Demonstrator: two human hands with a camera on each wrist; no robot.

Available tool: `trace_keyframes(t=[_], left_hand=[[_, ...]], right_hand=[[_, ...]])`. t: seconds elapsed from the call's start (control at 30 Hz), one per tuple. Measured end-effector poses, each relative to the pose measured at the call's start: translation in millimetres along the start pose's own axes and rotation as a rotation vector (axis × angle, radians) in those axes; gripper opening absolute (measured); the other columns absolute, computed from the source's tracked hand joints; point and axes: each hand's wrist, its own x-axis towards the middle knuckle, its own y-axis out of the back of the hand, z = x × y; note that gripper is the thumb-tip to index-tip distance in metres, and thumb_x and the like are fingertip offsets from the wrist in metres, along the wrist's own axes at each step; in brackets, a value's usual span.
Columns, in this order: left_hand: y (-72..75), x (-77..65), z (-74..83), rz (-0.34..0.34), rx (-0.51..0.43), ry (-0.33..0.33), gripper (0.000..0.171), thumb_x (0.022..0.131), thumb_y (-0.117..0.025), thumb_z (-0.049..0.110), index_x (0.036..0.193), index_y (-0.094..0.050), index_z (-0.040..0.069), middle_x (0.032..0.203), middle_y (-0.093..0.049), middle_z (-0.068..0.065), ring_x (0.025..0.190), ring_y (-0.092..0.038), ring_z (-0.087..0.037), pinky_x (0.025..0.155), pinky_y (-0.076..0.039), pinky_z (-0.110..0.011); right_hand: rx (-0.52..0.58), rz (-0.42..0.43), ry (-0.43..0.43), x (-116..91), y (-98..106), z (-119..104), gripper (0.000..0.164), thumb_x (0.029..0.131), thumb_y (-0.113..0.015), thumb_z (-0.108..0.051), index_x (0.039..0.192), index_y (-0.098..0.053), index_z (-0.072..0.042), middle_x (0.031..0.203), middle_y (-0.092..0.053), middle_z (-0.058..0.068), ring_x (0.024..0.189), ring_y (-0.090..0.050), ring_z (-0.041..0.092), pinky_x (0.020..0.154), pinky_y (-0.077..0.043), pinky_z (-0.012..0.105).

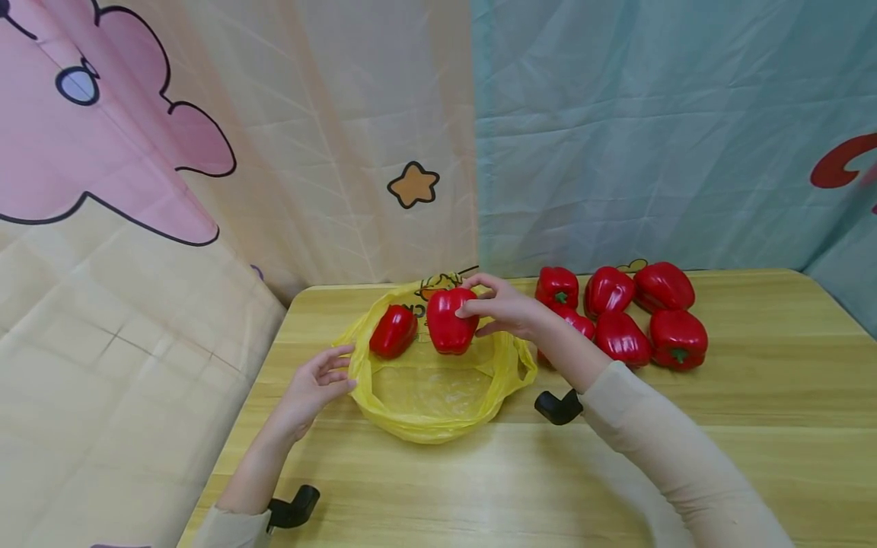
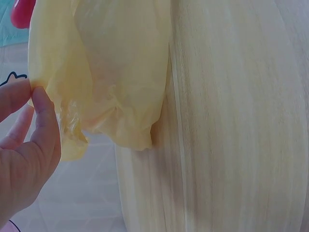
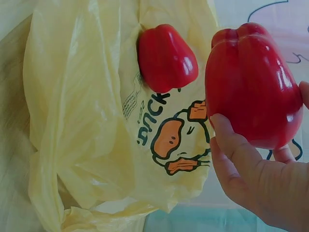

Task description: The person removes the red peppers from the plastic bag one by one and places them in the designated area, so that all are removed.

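A yellow plastic bag (image 1: 428, 428) lies with its mouth open on the table, a duck print on its inside. At its left rim, my left hand (image 1: 311, 390) pinches the edge between thumb and fingertips, which the left wrist view shows close up. My right hand (image 1: 505, 307) holds a shiny red bell pepper (image 1: 448, 327) over the bag's mouth, thumb on one side and fingers on the other. Inside the bag, toward the left, rests another red bell pepper (image 1: 393, 332); the right wrist view shows it beside the print (image 3: 169, 140).
Several more red bell peppers (image 1: 622, 339) are grouped on the wooden table (image 1: 767, 396) right of the bag, partly behind my right forearm. A printed curtain (image 1: 617, 137) hangs along the table's back edge and left side. Black wrist mounts (image 1: 294, 508) stick out from both wrists.
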Motion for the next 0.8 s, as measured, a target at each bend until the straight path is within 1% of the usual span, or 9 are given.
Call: trace_keyframes(t=[0.13,0.4,0.53,0.8], left_hand=[[0.3,0.2,0.4,-0.005,-0.002,0.004,0.056,0.085,-0.062,-0.004,0.136,-0.040,-0.002,0.122,-0.048,-0.024,0.091,-0.056,-0.014,0.077,-0.050,-0.022],[-0.1,0.2,0.8,-0.008,-0.015,0.002,0.056,0.084,-0.061,-0.005,0.136,-0.040,-0.003,0.122,-0.047,-0.024,0.091,-0.056,-0.014,0.077,-0.050,-0.022],[0.3,-0.5,1.1,-0.008,-0.013,-0.003,0.056,0.085,-0.062,-0.005,0.136,-0.040,-0.003,0.123,-0.047,-0.024,0.092,-0.056,-0.014,0.077,-0.050,-0.021],[0.3,-0.8,-0.7,-0.006,-0.015,-0.006,0.056,0.084,-0.062,-0.005,0.136,-0.040,-0.003,0.123,-0.048,-0.024,0.092,-0.056,-0.014,0.077,-0.050,-0.021]], right_hand=[[0.019,-0.005,0.043,-5,3,2,0.043,0.082,-0.063,-0.004,0.119,-0.043,-0.009,0.120,-0.046,0.020,0.100,-0.052,0.032,0.081,-0.051,0.048],[0.106,-0.007,0.095,-13,10,9,0.045,0.083,-0.061,-0.002,0.124,-0.044,-0.009,0.124,-0.045,0.020,0.105,-0.049,0.034,0.079,-0.052,0.047],[0.150,0.002,0.109,-18,15,10,0.042,0.085,-0.060,-0.003,0.123,-0.044,-0.011,0.125,-0.045,0.018,0.105,-0.049,0.033,0.080,-0.052,0.047],[0.187,0.030,0.128,-27,24,12,0.036,0.085,-0.058,-0.003,0.118,-0.047,-0.014,0.126,-0.044,0.017,0.108,-0.047,0.032,0.080,-0.051,0.047]])
